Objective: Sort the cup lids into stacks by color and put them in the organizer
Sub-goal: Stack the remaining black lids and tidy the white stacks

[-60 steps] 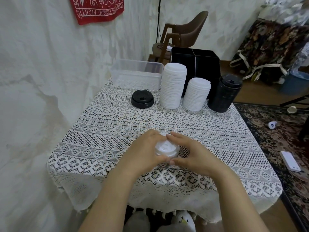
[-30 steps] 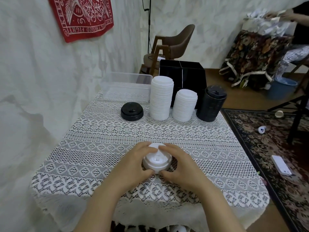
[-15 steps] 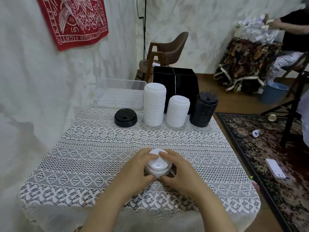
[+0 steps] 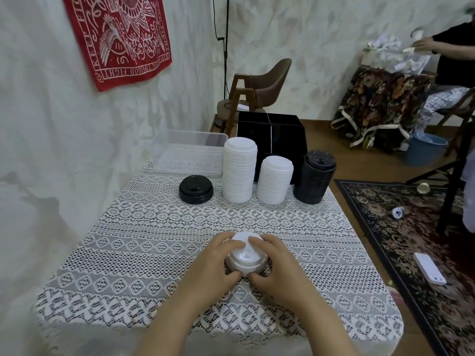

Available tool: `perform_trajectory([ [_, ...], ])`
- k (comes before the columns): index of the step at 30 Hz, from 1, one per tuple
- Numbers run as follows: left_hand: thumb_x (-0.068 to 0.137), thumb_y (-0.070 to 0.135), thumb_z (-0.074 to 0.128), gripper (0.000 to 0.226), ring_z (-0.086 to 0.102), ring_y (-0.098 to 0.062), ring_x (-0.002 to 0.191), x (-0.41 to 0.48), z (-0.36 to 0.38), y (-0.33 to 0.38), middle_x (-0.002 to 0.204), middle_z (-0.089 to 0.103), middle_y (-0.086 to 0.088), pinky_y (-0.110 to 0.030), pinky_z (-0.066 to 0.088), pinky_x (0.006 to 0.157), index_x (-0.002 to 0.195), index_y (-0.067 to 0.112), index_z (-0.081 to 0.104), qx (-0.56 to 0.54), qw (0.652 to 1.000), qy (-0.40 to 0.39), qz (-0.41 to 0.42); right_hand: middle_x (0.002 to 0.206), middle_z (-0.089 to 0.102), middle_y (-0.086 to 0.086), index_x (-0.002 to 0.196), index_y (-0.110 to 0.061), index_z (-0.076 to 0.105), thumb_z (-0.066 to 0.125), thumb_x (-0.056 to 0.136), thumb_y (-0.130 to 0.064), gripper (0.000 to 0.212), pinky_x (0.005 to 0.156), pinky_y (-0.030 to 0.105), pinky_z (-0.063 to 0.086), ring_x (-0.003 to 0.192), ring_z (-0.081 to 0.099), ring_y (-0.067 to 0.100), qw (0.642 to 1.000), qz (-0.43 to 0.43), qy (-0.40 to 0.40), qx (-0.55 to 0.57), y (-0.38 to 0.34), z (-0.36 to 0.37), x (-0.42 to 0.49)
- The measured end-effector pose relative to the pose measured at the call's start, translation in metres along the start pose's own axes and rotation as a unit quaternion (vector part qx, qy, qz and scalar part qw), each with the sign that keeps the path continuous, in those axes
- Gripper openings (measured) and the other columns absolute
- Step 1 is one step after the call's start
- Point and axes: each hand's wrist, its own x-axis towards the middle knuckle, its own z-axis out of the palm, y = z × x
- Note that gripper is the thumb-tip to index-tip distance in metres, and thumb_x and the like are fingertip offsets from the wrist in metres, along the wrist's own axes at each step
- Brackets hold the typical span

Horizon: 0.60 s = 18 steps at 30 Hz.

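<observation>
A small stack of white cup lids (image 4: 246, 258) sits on the lace tablecloth near the front. My left hand (image 4: 215, 263) and my right hand (image 4: 279, 265) wrap around it from both sides, fingers curled on its rim. At the back stand a tall white lid stack (image 4: 239, 170), a shorter white stack (image 4: 275, 179), a tall black lid stack (image 4: 314, 177) and a low black lid stack (image 4: 196, 189). The black organizer (image 4: 272, 134) stands behind them.
A clear plastic bin (image 4: 190, 152) sits at the table's back left corner by the wall. A brown chair (image 4: 257, 91) stands behind the table. A patterned rug (image 4: 411, 240) with a phone and small items lies to the right. Another person is at the far right.
My view has risen and shifted slightly. Both hands stay cupped round the small white lid stack at about the same spot on the table.
</observation>
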Motion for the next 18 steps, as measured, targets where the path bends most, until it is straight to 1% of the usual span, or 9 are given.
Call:
perform_trajectory([
  [3, 0.083, 0.020, 0.073, 0.054, 0.032, 0.008, 0.121, 0.006, 0.004, 0.004, 0.141, 0.030, 0.025, -0.002, 0.019, 0.098, 0.131, 0.033, 0.051, -0.008, 1.000, 0.011, 0.004, 0.153, 0.026, -0.012, 0.145, -0.029, 0.039, 0.073, 0.083, -0.021, 0.071, 0.110, 0.014, 0.020, 0.138, 0.027, 0.002, 1.000, 0.000, 0.006, 0.002, 0.003, -0.006, 0.003],
  [5, 0.083, 0.022, 0.074, 0.054, 0.036, 0.006, 0.122, 0.011, 0.006, 0.008, 0.141, 0.032, 0.024, -0.009, 0.024, 0.105, 0.131, 0.032, 0.052, -0.017, 1.000, 0.019, 0.004, 0.152, 0.027, -0.014, 0.145, -0.032, 0.040, 0.073, 0.083, -0.019, 0.071, 0.115, 0.020, 0.022, 0.137, 0.027, 0.001, 1.000, 0.006, 0.012, 0.017, 0.006, -0.012, 0.005],
  [6, 0.082, 0.022, 0.074, 0.055, 0.037, 0.005, 0.123, 0.014, 0.006, 0.011, 0.140, 0.032, 0.025, -0.009, 0.025, 0.106, 0.131, 0.032, 0.052, -0.019, 1.000, 0.024, 0.005, 0.152, 0.027, -0.015, 0.144, -0.032, 0.041, 0.074, 0.083, -0.018, 0.071, 0.116, 0.021, 0.022, 0.137, 0.027, 0.000, 0.999, 0.010, 0.016, 0.025, 0.007, -0.015, 0.005],
  [8, 0.083, 0.021, 0.074, 0.056, 0.037, 0.006, 0.122, 0.022, 0.007, 0.017, 0.138, 0.030, 0.027, -0.001, 0.024, 0.099, 0.133, 0.031, 0.051, -0.019, 0.999, 0.027, 0.010, 0.151, 0.028, -0.014, 0.144, -0.031, 0.041, 0.074, 0.082, -0.016, 0.071, 0.113, 0.017, 0.021, 0.135, 0.028, 0.000, 0.999, 0.013, 0.027, 0.028, 0.009, -0.024, 0.009],
  [9, 0.083, 0.020, 0.074, 0.056, 0.038, 0.005, 0.121, 0.028, 0.007, 0.021, 0.136, 0.030, 0.028, -0.001, 0.025, 0.098, 0.133, 0.031, 0.051, -0.022, 0.999, 0.027, 0.013, 0.150, 0.028, -0.014, 0.144, -0.030, 0.041, 0.075, 0.082, -0.016, 0.072, 0.113, 0.018, 0.022, 0.135, 0.029, 0.001, 0.999, 0.011, 0.035, 0.026, 0.011, -0.028, 0.011],
  [11, 0.082, 0.019, 0.074, 0.056, 0.040, 0.003, 0.120, 0.040, 0.006, 0.027, 0.136, 0.031, 0.026, -0.011, 0.029, 0.104, 0.133, 0.029, 0.052, -0.025, 0.999, 0.027, 0.027, 0.148, 0.029, -0.014, 0.144, -0.028, 0.041, 0.077, 0.080, -0.016, 0.075, 0.114, 0.019, 0.024, 0.134, 0.033, 0.003, 0.999, 0.004, 0.049, 0.021, 0.013, -0.038, 0.016],
  [15, 0.081, 0.016, 0.075, 0.055, 0.039, -0.002, 0.125, 0.065, 0.006, 0.038, 0.144, 0.038, 0.013, -0.018, 0.026, 0.110, 0.130, 0.025, 0.055, -0.033, 0.998, 0.033, 0.046, 0.137, 0.033, -0.017, 0.142, -0.022, 0.045, 0.080, 0.077, -0.015, 0.075, 0.111, 0.014, 0.024, 0.128, 0.036, 0.001, 0.996, -0.021, 0.084, 0.001, 0.018, -0.055, 0.030],
  [17, 0.080, 0.015, 0.076, 0.056, 0.040, -0.006, 0.127, 0.078, 0.007, 0.042, 0.145, 0.038, 0.012, -0.028, 0.029, 0.114, 0.131, 0.026, 0.055, -0.039, 0.997, 0.042, 0.049, 0.133, 0.031, -0.017, 0.143, -0.020, 0.044, 0.079, 0.079, -0.015, 0.073, 0.104, 0.005, 0.019, 0.128, 0.035, 0.002, 0.995, -0.030, 0.099, -0.016, 0.018, -0.064, 0.037],
  [18, 0.079, 0.015, 0.076, 0.057, 0.041, -0.007, 0.128, 0.085, 0.006, 0.045, 0.145, 0.038, 0.011, -0.033, 0.032, 0.114, 0.131, 0.025, 0.055, -0.041, 0.996, 0.048, 0.055, 0.134, 0.032, -0.017, 0.144, -0.020, 0.043, 0.078, 0.080, -0.016, 0.073, 0.102, 0.003, 0.018, 0.127, 0.034, 0.001, 0.994, -0.034, 0.104, -0.021, 0.018, -0.069, 0.041],
])
